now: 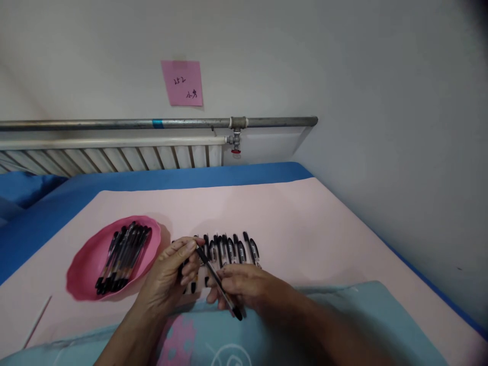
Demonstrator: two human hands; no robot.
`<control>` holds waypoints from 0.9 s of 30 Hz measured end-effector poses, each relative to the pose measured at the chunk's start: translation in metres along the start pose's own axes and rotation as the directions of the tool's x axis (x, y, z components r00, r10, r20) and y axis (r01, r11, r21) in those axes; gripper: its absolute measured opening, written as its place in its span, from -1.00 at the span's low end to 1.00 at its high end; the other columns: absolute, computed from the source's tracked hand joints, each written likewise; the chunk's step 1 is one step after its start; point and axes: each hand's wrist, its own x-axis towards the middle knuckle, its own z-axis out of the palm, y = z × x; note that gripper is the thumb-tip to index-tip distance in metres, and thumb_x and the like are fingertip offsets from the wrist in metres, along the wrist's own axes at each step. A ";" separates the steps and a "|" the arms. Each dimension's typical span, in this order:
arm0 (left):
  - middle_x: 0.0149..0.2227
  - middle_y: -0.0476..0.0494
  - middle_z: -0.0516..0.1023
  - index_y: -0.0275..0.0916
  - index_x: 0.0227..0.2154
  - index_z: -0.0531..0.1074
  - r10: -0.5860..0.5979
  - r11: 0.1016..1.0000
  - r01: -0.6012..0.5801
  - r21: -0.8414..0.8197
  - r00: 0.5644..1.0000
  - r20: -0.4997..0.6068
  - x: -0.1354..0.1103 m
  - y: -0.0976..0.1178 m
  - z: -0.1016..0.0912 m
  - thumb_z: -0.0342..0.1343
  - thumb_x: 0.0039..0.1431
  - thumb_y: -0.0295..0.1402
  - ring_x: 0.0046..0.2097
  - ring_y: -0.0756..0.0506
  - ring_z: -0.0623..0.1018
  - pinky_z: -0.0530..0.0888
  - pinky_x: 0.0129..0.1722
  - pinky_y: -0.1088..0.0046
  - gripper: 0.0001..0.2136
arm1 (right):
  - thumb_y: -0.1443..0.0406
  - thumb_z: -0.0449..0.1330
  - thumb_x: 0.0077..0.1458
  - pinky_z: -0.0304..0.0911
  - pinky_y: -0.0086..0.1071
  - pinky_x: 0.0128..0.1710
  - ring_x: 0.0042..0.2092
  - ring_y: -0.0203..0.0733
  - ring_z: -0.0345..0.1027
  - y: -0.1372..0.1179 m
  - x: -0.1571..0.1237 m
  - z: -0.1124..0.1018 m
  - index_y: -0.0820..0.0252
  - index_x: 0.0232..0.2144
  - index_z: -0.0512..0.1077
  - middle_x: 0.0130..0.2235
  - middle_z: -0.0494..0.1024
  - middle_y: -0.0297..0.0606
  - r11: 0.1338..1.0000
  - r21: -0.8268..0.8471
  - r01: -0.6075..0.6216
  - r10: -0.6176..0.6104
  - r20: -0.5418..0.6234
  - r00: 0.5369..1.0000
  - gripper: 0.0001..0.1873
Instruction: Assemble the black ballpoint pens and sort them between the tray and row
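My left hand [173, 277] and my right hand [247, 290] meet low in the middle, both closed on one black pen [218, 282] that slants from upper left to lower right. The left fingertips pinch its upper end and the right fingers grip its lower part. Just behind the hands a row of several black pens [229, 250] lies side by side on the pink sheet [305, 229]. To the left, a pink bowl [87, 264] holds a bundle of several more black pens [124, 256].
The pink sheet lies on a blue surface [46, 213] against a white wall. A radiator [114, 157] and a metal pipe [152, 123] run along the back, below a pink note [182, 83]. A light-blue cloth [343, 325] covers the near edge. A thin white stick [38, 320] lies at the left.
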 end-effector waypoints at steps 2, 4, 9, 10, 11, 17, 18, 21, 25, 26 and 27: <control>-0.70 0.11 0.18 -0.34 -0.41 0.48 -0.002 1.000 0.002 0.002 1.000 0.003 0.000 0.000 0.000 0.21 -0.09 -0.35 -0.68 0.19 0.11 0.05 -0.77 0.73 -0.82 | 0.18 0.05 0.01 0.09 -0.44 -0.43 -0.46 -0.36 0.24 0.001 0.000 0.000 0.31 -0.36 0.42 -0.42 0.46 -0.24 0.999 0.048 -0.013 0.008 0.095 0.995 -0.71; -0.69 0.11 0.18 -0.34 -0.41 0.48 0.002 1.000 -0.002 0.001 1.000 0.000 -0.001 0.001 0.000 0.21 -0.09 -0.35 -0.68 0.19 0.11 0.06 -0.76 0.73 -0.82 | 0.20 0.09 -0.02 0.09 -0.44 -0.42 -0.48 -0.37 0.23 0.001 0.000 -0.001 0.31 -0.41 0.41 -0.47 0.46 -0.26 0.999 0.017 -0.032 0.031 0.069 0.997 -0.75; -0.67 0.10 0.20 -0.34 -0.41 0.47 0.016 1.000 -0.016 -0.010 1.000 -0.019 -0.002 0.000 0.000 0.21 -0.09 -0.35 -0.67 0.19 0.12 0.06 -0.77 0.74 -0.83 | 0.24 0.23 -0.16 0.07 -0.48 -0.51 -0.52 -0.39 0.22 0.000 0.001 0.000 0.25 -0.46 0.31 -0.45 0.47 -0.30 0.997 0.077 -0.019 0.025 -0.076 0.997 -0.78; -0.68 0.11 0.20 -0.34 -0.41 0.47 0.018 1.000 -0.018 -0.010 1.000 -0.019 -0.002 0.000 0.000 0.21 -0.09 -0.35 -0.67 0.19 0.12 0.06 -0.77 0.74 -0.83 | 0.19 0.18 -0.11 0.06 -0.48 -0.54 -0.52 -0.38 0.23 -0.001 0.001 0.001 0.26 -0.43 0.33 -0.41 0.48 -0.26 0.990 0.137 -0.033 0.036 -0.022 0.999 -0.76; -0.68 0.11 0.20 -0.34 -0.41 0.47 0.020 1.000 -0.020 -0.009 1.000 -0.018 -0.002 0.000 0.000 0.21 -0.09 -0.36 -0.67 0.19 0.13 0.06 -0.77 0.74 -0.83 | 0.14 0.12 -0.06 0.06 -0.47 -0.57 -0.53 -0.37 0.25 -0.002 0.001 0.002 0.28 -0.39 0.34 -0.39 0.48 -0.22 0.980 0.188 -0.058 0.050 0.042 0.998 -0.72; -0.68 0.11 0.19 -0.35 -0.41 0.46 0.027 0.999 -0.028 -0.024 0.999 -0.032 -0.002 0.002 0.001 0.21 -0.09 -0.35 -0.67 0.19 0.13 0.05 -0.77 0.74 -0.82 | 0.23 0.14 -0.07 0.00 -0.51 -0.61 -0.60 -0.43 0.20 0.001 0.001 0.000 0.30 -0.49 0.34 -0.54 0.42 -0.33 0.982 0.176 -0.064 0.059 0.038 0.998 -0.81; -0.68 0.11 0.19 -0.35 -0.41 0.46 0.028 0.999 -0.029 -0.029 0.999 -0.036 -0.002 0.001 0.001 0.21 -0.09 -0.35 -0.67 0.19 0.13 0.05 -0.77 0.74 -0.83 | 0.27 0.17 -0.11 0.01 -0.51 -0.60 -0.59 -0.43 0.21 0.003 0.002 0.000 0.28 -0.51 0.31 -0.55 0.41 -0.35 0.986 0.162 -0.036 0.038 -0.010 0.999 -0.84; -0.68 0.11 0.19 -0.34 -0.40 0.46 0.033 0.999 -0.034 -0.028 0.999 -0.039 -0.002 0.001 0.001 0.20 -0.08 -0.36 -0.67 0.19 0.13 0.07 -0.77 0.74 -0.83 | 0.29 0.22 -0.13 0.09 -0.50 -0.56 -0.53 -0.39 0.27 0.004 0.004 0.000 0.25 -0.46 0.29 -0.49 0.45 -0.33 0.977 0.214 0.002 0.010 -0.053 0.999 -0.81; -0.68 0.11 0.20 -0.34 -0.40 0.46 0.035 0.999 -0.036 -0.013 0.999 -0.035 -0.002 0.001 0.001 0.21 -0.09 -0.35 -0.67 0.18 0.14 0.08 -0.77 0.74 -0.82 | 0.11 0.05 0.02 0.09 -0.48 -0.64 -0.59 -0.38 0.23 -0.001 0.002 0.002 0.30 -0.35 0.34 -0.46 0.46 -0.24 0.948 0.289 -0.136 0.108 0.109 0.988 -0.67; -0.68 0.11 0.20 -0.34 -0.40 0.45 0.039 0.999 -0.039 -0.013 0.999 -0.035 -0.002 0.001 0.001 0.21 -0.09 -0.35 -0.67 0.19 0.14 0.07 -0.77 0.74 -0.82 | 0.12 0.05 0.01 0.07 -0.50 -0.66 -0.61 -0.40 0.20 -0.002 0.002 0.002 0.32 -0.38 0.36 -0.51 0.43 -0.26 0.950 0.274 -0.151 0.125 0.110 0.986 -0.66; -0.68 0.11 0.20 -0.34 -0.40 0.45 0.045 0.999 -0.045 -0.013 0.998 -0.035 -0.001 0.001 0.001 0.21 -0.09 -0.35 -0.68 0.19 0.14 0.07 -0.77 0.74 -0.82 | 0.14 0.06 0.00 0.05 -0.51 -0.68 -0.63 -0.42 0.18 -0.002 0.001 0.003 0.33 -0.42 0.36 -0.54 0.40 -0.30 0.956 0.255 -0.143 0.125 0.085 0.988 -0.69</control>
